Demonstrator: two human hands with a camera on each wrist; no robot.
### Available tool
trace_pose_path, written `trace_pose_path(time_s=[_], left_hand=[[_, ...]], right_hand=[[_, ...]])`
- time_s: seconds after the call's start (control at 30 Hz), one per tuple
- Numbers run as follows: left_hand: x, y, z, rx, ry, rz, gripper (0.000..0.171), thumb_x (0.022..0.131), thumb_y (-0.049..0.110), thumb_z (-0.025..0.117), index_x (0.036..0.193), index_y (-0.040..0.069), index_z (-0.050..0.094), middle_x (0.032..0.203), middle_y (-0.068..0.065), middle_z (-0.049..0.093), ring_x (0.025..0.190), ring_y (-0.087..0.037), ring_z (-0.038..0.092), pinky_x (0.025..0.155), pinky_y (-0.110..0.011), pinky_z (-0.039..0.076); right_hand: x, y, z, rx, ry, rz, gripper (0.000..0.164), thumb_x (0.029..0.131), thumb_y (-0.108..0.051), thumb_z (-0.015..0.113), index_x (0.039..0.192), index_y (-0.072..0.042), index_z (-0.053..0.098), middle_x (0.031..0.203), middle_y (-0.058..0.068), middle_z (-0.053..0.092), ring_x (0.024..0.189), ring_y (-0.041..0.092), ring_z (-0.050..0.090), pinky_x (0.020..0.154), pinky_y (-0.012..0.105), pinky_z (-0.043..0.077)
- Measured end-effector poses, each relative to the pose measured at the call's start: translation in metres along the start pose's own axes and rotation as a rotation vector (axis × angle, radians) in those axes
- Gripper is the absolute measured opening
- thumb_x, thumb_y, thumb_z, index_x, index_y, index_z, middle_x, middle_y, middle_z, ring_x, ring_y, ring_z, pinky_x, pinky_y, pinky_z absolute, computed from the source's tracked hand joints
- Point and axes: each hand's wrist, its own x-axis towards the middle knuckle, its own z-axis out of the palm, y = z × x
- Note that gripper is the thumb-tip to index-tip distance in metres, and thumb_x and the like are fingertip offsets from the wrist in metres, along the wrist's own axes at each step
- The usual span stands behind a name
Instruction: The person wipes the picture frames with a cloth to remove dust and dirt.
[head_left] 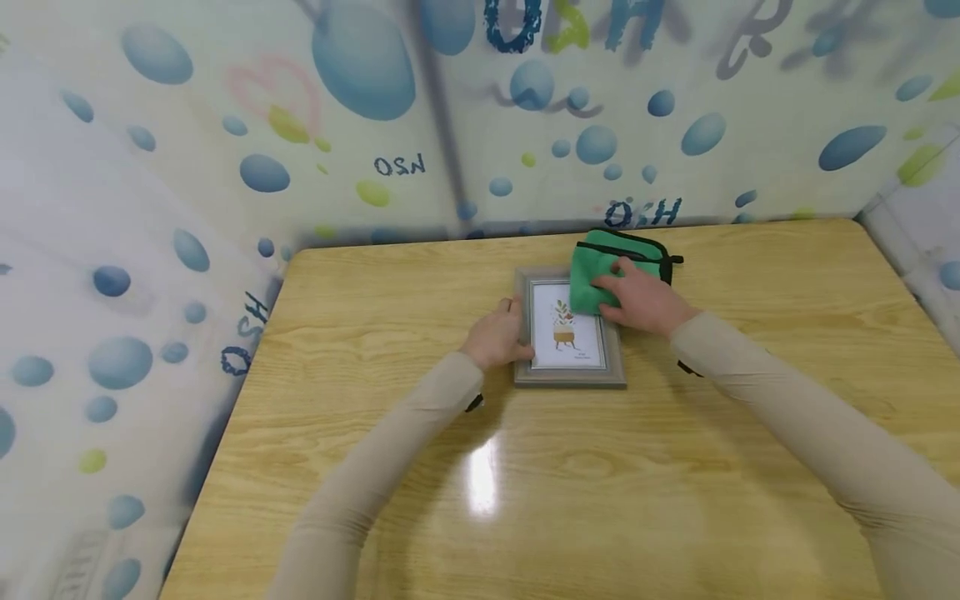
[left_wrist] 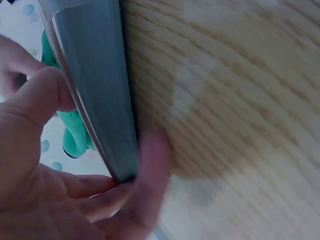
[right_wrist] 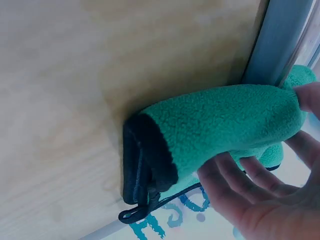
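Note:
A grey picture frame (head_left: 570,378) lies face up on the table, showing a print of a potted plant (head_left: 564,335). My left hand (head_left: 495,335) grips its left edge, thumb over the front; in the left wrist view the fingers curl about the corner of the frame's side (left_wrist: 97,85). A folded green cloth (head_left: 588,279) with black edging and a small black loop covers the frame's upper right corner. My right hand (head_left: 643,298) holds this cloth against the frame, with thumb and fingers bent over the fleece (right_wrist: 220,125) in the right wrist view.
The light wooden table (head_left: 600,475) runs up to a wall (head_left: 450,167) printed with blue and green drops and lettering. The cloth lies near the table's far edge. Both forearms reach in from the near side.

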Motion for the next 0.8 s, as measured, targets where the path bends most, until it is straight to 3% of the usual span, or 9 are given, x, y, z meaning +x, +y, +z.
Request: trace_pose_path(time_s=[0.17,0.27,0.53,0.8], left_hand=[[-0.001,0.005,0.001,0.053,-0.007,-0.006,0.096,0.086,0.035,0.073,0.150,-0.008,0.015,0.149,-0.024,0.032,0.132,-0.039,0.036,0.109,-0.042,0.031],[-0.002,0.007,0.001,0.068,0.002,0.001,0.095,0.086,0.033,0.073,0.149,-0.010,0.016,0.146,-0.025,0.035,0.132,-0.038,0.037,0.111,-0.039,0.027],[0.001,0.007,0.001,0.107,0.005,-0.044,0.096,0.084,0.040,0.073,0.150,-0.006,0.020,0.146,-0.021,0.038,0.130,-0.036,0.039,0.100,-0.052,0.040],[0.002,0.002,0.001,0.115,0.013,-0.040,0.092,0.085,0.042,0.072,0.150,-0.003,0.023,0.143,-0.020,0.041,0.127,-0.036,0.041,0.100,-0.054,0.039]], right_hand=[[0.006,0.003,-0.001,-0.007,-0.021,0.014,0.043,0.094,-0.017,0.061,0.132,0.002,0.055,0.128,0.034,0.040,0.091,0.039,0.060,0.078,0.052,0.051],[0.004,0.002,0.001,-0.050,-0.012,-0.011,0.043,0.095,-0.017,0.060,0.133,0.002,0.055,0.129,0.036,0.040,0.095,0.043,0.059,0.080,0.054,0.050],[-0.017,-0.005,0.004,-0.117,-0.012,-0.077,0.042,0.094,-0.016,0.062,0.132,0.001,0.056,0.131,0.035,0.043,0.112,0.049,0.051,0.088,0.057,0.047],[-0.047,-0.024,0.006,-0.166,-0.025,-0.160,0.043,0.092,-0.017,0.066,0.130,-0.001,0.059,0.127,0.032,0.046,0.103,0.048,0.057,0.078,0.053,0.053]])
